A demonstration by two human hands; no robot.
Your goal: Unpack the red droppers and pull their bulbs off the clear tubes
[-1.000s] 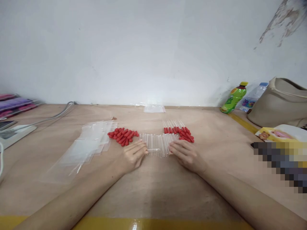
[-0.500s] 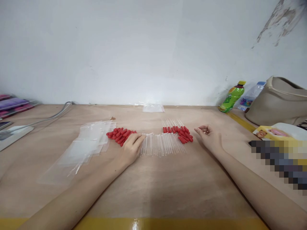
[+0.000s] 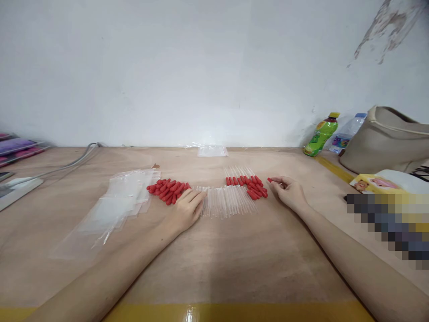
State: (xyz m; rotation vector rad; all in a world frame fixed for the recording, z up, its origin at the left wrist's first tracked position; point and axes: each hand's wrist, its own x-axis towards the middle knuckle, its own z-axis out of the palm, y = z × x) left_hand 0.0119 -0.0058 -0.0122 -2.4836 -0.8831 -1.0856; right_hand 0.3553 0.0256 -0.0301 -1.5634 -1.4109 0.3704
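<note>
My left hand (image 3: 188, 209) lies with fingers stretched over the left end of a row of clear thin dropper tubes (image 3: 229, 201), the fingertips touching them. Just behind it is a pile of loose red rubber bulbs (image 3: 169, 190). My right hand (image 3: 288, 191) is raised a little at the right, thumb and finger pinching one red rubber bulb (image 3: 269, 180). To the left of that hand rests a smaller heap of red bulbs (image 3: 258, 192). Behind the row, several tubes fitted with red bulbs (image 3: 237, 180) lie side by side, clear ends pointing at the wall.
Clear plastic bags (image 3: 114, 205) lie spread at the left, with another bag (image 3: 212, 151) by the wall. A cable (image 3: 67, 166) crosses the far left. At the right stand a green drink bottle (image 3: 322, 136), a water bottle (image 3: 350, 132), a beige bag (image 3: 385, 143) and a yellow tissue pack (image 3: 367, 182).
My right hand now shows a red bulb at its fingertips, where none was visible before. My left hand has shifted slightly right over the tubes. The view has moved slightly.
</note>
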